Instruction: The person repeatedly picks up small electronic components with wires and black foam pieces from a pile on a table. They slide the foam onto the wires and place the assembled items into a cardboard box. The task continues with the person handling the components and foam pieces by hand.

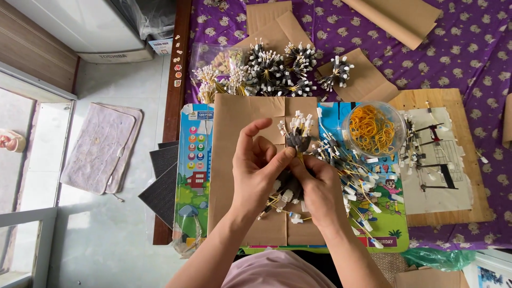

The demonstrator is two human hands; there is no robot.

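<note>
Both hands meet at frame centre, forearms rising from the bottom edge.
Left hand [255, 166] fingers curled, thumb raised; right hand [318, 184] closed in a pinch.

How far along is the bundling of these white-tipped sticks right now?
Done: several tied bundles lie at the far edge of the brown paper, one more apart on the right. In hand: the left hand and right hand together grip a bundle; whether it is banded cannot be seen. Left: a pile of loose sticks beside the bowl of rubber bands.
</note>
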